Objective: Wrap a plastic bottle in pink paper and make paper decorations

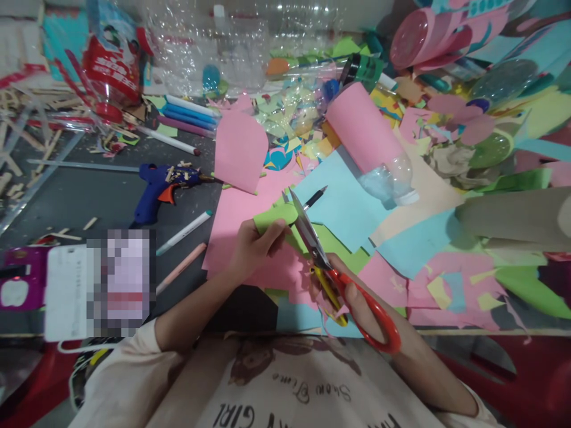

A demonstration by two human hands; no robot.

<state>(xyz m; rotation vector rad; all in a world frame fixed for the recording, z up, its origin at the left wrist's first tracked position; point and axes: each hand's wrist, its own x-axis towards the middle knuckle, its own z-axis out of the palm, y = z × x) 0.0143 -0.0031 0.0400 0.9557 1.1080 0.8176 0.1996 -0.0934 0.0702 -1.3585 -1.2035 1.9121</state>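
Note:
My left hand [263,245] pinches a small piece of light green paper [273,217] between thumb and fingers. In my right hand [357,303] is a pair of scissors [319,255] with red handles, its blades parted and pointing away from me. The blades lie beside the right edge of the green paper; whether they touch it I cannot tell. Under both hands are sheets of pink paper [232,232] and light blue paper [343,190]. A black pen [316,197] lies just past the blades, and a yellow tool [329,291] lies below the scissors, partly hidden.
A blue glue gun [156,189] and several markers [184,233] lie to the left. A pink-wrapped bottle [368,134] rests on its side beyond the scissors. Clear plastic bottles [200,47] stand at the back, and paper scraps [459,288] cover the right side.

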